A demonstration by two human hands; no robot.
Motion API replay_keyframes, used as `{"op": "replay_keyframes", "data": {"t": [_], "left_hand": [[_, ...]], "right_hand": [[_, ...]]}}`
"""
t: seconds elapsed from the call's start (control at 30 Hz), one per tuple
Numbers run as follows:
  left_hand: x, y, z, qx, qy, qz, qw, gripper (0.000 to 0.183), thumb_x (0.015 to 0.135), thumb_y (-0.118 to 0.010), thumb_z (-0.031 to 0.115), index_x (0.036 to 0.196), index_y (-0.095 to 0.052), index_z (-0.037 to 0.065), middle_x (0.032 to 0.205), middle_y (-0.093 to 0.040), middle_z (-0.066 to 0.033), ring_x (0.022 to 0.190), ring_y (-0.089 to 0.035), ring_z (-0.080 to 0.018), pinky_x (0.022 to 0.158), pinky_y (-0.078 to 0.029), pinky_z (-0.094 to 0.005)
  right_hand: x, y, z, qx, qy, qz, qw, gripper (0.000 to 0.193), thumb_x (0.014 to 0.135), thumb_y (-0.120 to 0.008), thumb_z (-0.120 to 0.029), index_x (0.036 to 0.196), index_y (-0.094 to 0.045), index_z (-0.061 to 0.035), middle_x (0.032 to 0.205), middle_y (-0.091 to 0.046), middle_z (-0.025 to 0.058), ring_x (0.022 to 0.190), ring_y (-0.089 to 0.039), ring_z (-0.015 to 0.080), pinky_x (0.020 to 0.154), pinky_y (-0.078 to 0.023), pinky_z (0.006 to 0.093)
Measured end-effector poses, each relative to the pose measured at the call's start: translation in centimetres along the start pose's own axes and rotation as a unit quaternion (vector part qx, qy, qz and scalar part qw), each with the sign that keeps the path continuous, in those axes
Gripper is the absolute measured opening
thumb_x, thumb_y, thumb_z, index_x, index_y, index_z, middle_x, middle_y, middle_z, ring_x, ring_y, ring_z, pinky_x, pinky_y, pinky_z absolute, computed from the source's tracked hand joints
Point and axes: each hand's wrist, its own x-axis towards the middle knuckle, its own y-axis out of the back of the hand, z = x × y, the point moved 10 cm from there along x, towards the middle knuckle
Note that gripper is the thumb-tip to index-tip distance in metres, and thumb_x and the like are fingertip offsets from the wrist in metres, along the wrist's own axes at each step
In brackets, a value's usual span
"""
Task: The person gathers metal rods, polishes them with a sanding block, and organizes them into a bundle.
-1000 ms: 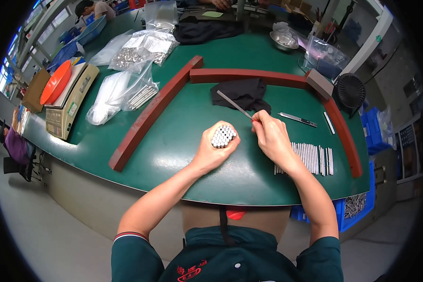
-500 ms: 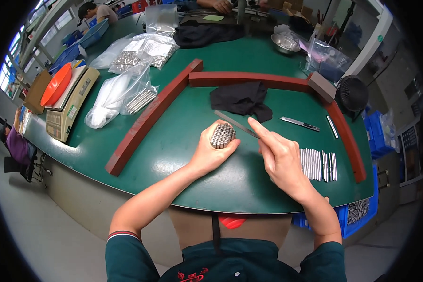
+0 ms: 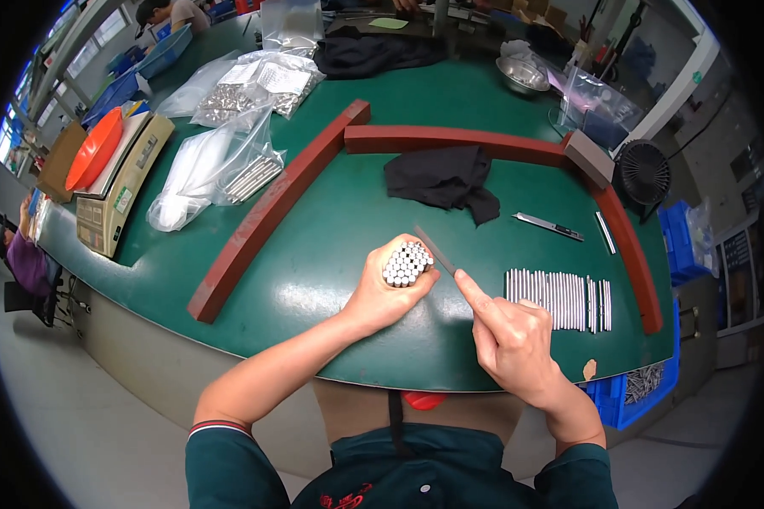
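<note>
My left hand (image 3: 375, 293) is wrapped round a bundle of metal rods (image 3: 407, 265), its round, bright ends facing up. In my right hand (image 3: 518, 343) is a thin, flat grey file (image 3: 435, 249). My index finger stretches along the file, and the other fingers are curled in. The file's tip is beside the bundle's upper right edge; I cannot tell whether they touch. Just right of my right hand lies a row of loose metal rods (image 3: 560, 297), side by side on the green table (image 3: 314, 297).
Red bars (image 3: 450, 138) frame the work area. Inside lie a black cloth (image 3: 441, 178) and a utility knife (image 3: 548, 226). Bagged metal parts (image 3: 255, 89) and a scale (image 3: 120, 204) stand left. A small fan (image 3: 643, 172) and a blue bin (image 3: 672, 373) are right. Another person (image 3: 178, 15) sits far left.
The file has come down and swung to a steeper slant, with my right hand lower. The bundle has shifted slightly down, its ends now brighter and facing me more. More of the rod row shows.
</note>
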Motion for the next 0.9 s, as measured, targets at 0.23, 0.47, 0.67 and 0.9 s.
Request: {"op": "replay_keyframes", "data": {"t": [0.23,0.47,0.67,0.9], "left_hand": [[-0.1,0.0,0.3,0.001,-0.006,-0.002,1.0,0.015,0.07,-0.062,0.0,0.078,-0.049,0.002,0.066,-0.051,0.0015,0.062,-0.046,-0.003,0.053,-0.039,-0.0187],[-0.1,0.0,0.2,-0.01,-0.02,0.002,1.0,0.014,0.069,-0.06,-0.001,0.078,-0.048,0.003,0.067,-0.049,0.0017,0.062,-0.046,-0.0034,0.053,-0.039,-0.0196],[-0.2,-0.2,0.4,-0.007,-0.021,-0.01,1.0,0.014,0.068,-0.058,-0.001,0.077,-0.048,0.003,0.066,-0.049,0.001,0.062,-0.046,-0.0045,0.054,-0.039,-0.0203],[-0.1,-0.1,0.1,-0.041,-0.003,-0.003,0.999,0.014,0.068,-0.058,-0.001,0.077,-0.048,0.003,0.066,-0.049,0.001,0.062,-0.046,-0.0044,0.054,-0.04,-0.0204]], "right_hand": [[-0.4,0.5,-1.3,-0.05,0.012,-0.025,0.998,0.052,0.059,-0.056,0.002,0.111,-0.055,-0.0067,0.044,-0.035,0.0021,0.035,-0.037,0.0159,0.038,-0.03,0.0284],[-0.3,0.0,-2.0,-0.076,0.006,-0.05,0.996,0.055,0.057,-0.055,0.002,0.112,-0.054,-0.0062,0.045,-0.035,0.0029,0.036,-0.037,0.0168,0.038,-0.03,0.0292],[-0.3,-0.3,-2.5,-0.101,0.008,-0.06,0.993,0.056,0.057,-0.055,0.002,0.112,-0.054,-0.0061,0.046,-0.035,0.0026,0.036,-0.037,0.0166,0.038,-0.031,0.0291],[0.5,-0.6,-2.6,-0.094,0.024,-0.015,0.995,0.057,0.057,-0.055,0.002,0.113,-0.053,-0.0059,0.046,-0.035,0.0025,0.035,-0.036,0.0163,0.038,-0.031,0.0287]]}}
